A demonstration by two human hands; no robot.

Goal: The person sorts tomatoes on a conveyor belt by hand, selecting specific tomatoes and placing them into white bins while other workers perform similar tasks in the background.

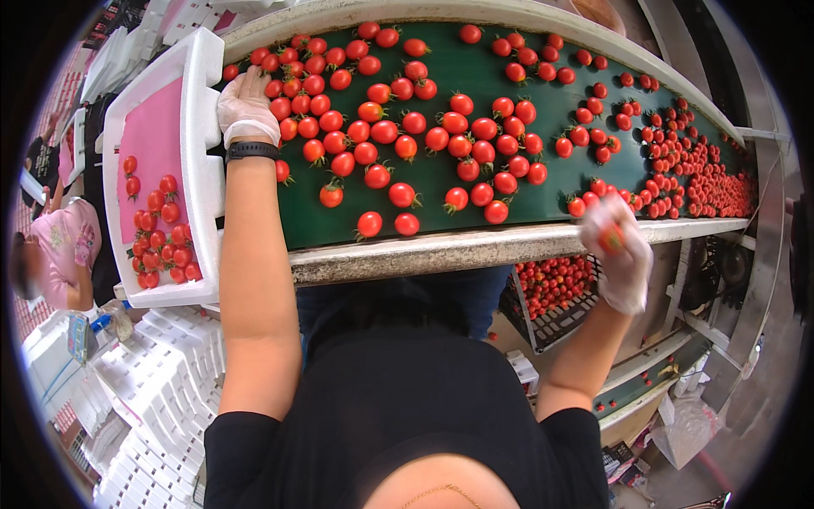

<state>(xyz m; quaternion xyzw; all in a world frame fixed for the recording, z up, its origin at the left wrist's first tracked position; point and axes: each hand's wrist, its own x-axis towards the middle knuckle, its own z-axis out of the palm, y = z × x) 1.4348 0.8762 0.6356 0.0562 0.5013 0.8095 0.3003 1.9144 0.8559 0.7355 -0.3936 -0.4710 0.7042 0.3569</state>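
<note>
Small red tomatoes with green stems lie spread over a green conveyor belt. My left hand, in a thin clear glove, rests at the belt's left end with its fingers stretched out, touching tomatoes beside the tray. Just left of it stands a white foam tray lined with a pink sheet; a pile of tomatoes fills its near part. Over the belt's near rail, my gloved right hand is closed round a tomato, somewhat blurred.
A pale, worn rail edges the belt on the near side. Below it at right sits a black crate of tomatoes. Stacked white foam trays stand at lower left. Another person in a pink shirt is at far left.
</note>
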